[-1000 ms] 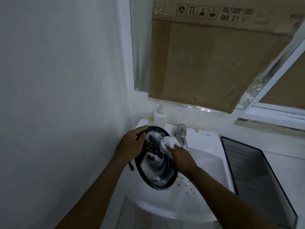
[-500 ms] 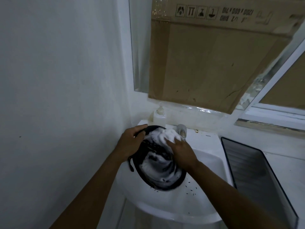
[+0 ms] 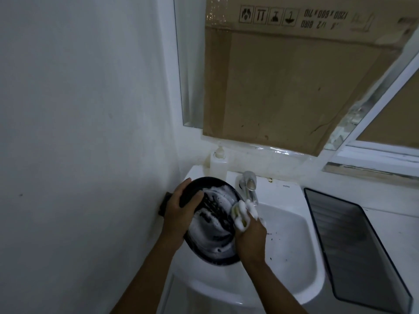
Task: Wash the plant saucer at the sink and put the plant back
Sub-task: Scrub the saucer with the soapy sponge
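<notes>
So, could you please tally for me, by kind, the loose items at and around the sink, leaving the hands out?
Black saucer: 1
Soapy sponge: 1
Soap bottle: 1
Dark tray: 1
Dark object by the wall, kind unclear: 1
Total: 5

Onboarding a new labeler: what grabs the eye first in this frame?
The black saucer, white with foam, is tilted over the sink, with the left hand gripping its rim. The right hand holds a soapy sponge at its right edge. Above is a large cardboard sheet.
</notes>
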The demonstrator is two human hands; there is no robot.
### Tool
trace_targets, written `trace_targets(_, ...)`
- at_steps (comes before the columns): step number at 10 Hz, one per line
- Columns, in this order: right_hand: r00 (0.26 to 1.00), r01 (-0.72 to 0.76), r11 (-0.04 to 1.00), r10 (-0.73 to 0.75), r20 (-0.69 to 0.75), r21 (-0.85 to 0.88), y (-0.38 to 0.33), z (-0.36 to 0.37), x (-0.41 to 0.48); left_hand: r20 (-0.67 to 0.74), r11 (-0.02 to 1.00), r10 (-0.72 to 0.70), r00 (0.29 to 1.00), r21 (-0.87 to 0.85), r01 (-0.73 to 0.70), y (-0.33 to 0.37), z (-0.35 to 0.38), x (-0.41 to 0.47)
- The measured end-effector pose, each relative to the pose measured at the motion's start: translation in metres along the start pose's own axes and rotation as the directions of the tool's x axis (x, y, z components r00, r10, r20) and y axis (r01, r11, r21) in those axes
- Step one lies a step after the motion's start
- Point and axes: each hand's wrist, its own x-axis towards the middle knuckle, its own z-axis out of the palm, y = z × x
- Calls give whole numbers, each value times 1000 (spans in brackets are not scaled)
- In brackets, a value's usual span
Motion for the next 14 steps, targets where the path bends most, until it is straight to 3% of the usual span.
trace_targets(1, 997, -67, 967, 72, -13, 248, -7, 3, -2, -44, 995, -5, 999, 96, 9, -9, -2, -3)
trace_targets(2, 990, 119, 990, -124, 63, 78, -10, -2, -3, 25, 978, 5, 1000, 210, -10, -6, -8, 5)
trace_targets(3, 940, 341, 939, -340, 11, -46, -5, -19, 22, 164, 960, -22, 986, 279, -24, 2, -8, 11)
trace_targets(4, 822, 569, 822, -568, 45, -21, -7, -39, 49, 204, 951, -28, 979, 308, -37, 11, -6, 16)
trace_targets(5, 805, 591, 802, -593, 1, -81, 1, -47, 50, 156, 967, -35, 987, 254, -6, 18, -6, 19)
trace_targets(7, 817, 573, 819, -572, 75, 6, -10, -41, 51, 229, 960, -69, 971, 281, 2, 13, 2, 16)
trace_targets(8, 846, 529, 848, -528, 76, 6, -7, -47, 50, 94, 979, -30, 995, 204, 11, 16, -2, 20)
trace_targets(9, 928, 358, 933, -351, 126, -41, 3, -35, 28, -48, 982, 26, 999, 190, -16, 9, 0, 19)
trace_targets(10, 968, 113, 982, -143, 205, 155, -10, -24, -1, -177, 984, 48, 983, 177, -16, -4, 10, 13)
trace_targets(12, 881, 118, 890, -298, 368, 439, -31, -25, -17, -242, 986, 51, 969, 164, -11, -13, 9, 11)
trace_targets(13, 879, 149, 915, -296, 373, 374, -8, -31, 4, -207, 993, 26, 978, 119, -1, -8, 2, 14)
trace_targets(14, 946, 155, 944, -227, 231, 290, -1, -29, 31, -170, 998, -5, 985, 62, 16, -4, 6, 14)
